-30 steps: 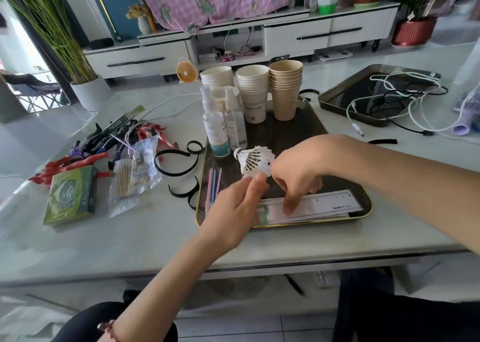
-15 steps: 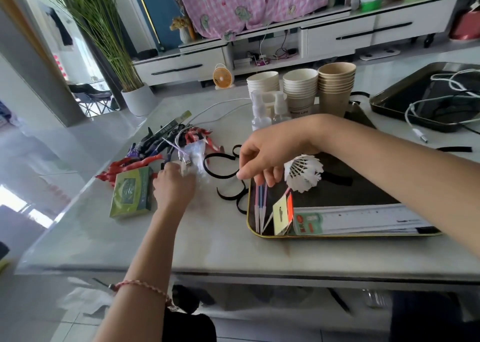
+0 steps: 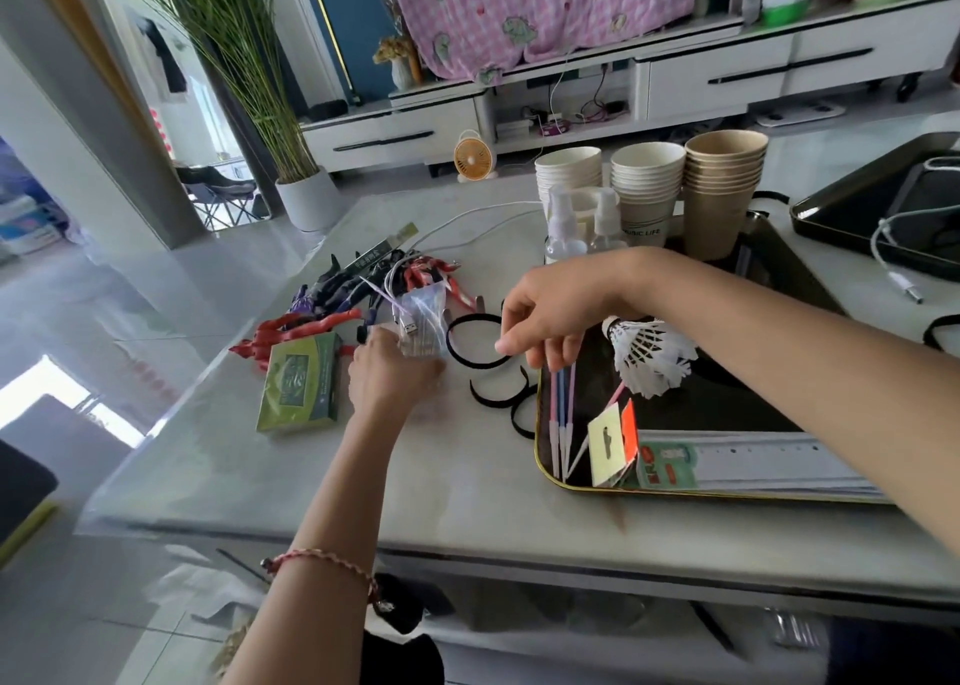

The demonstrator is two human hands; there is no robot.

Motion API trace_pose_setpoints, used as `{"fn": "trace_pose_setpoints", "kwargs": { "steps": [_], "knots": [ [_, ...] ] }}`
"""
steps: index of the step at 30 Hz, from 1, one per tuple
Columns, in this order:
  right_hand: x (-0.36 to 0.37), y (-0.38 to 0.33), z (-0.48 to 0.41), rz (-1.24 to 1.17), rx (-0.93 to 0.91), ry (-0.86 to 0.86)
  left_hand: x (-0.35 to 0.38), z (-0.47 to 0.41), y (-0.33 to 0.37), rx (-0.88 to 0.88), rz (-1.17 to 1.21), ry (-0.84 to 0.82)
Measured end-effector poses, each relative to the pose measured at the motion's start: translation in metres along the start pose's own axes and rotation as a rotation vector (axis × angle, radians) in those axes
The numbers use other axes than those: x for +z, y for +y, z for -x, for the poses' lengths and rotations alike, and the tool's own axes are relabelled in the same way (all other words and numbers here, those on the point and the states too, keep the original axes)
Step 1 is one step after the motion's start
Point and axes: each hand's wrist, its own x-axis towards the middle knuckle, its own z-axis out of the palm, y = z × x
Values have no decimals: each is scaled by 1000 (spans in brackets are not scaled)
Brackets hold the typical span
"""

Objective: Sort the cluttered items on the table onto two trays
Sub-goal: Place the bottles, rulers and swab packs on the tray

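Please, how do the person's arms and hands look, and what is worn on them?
Both forearms are bare, no sleeves in view. The left hand and the right hand have no gloves, rings or watch visible. The left wrist carries a thin braided red-and-white cord bracelet with a small dark charm.

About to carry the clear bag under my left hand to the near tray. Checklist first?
1. Left hand on clear bag: ok.
2. Firm grip on it: cannot tell.
3. Bag free of clutter: not ok, USB plug lies across it.
4. Path clear: not ok, right hand hangs over the near tray's left edge.
5. Bare room on it: ok, between pens and shuttlecock.
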Motion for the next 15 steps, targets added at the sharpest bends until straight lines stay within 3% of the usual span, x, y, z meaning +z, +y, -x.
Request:
{"fn": "trace_pose_setpoints", "kwargs": {
  "steps": [5,8,11,15],
  "knots": [
    [1,-2,-9,-45,-24,65,-7,-13,3,68,93,123],
    [4,-3,-18,-59,-27,104,-6,-18,8,211,-184,68],
    [7,-5,-24,-58,-28,109,2,-19,12,239,-360,-10],
    [8,-10,-27,-76,-51,131,3,-22,17,167,-230,31]
  ]
}}
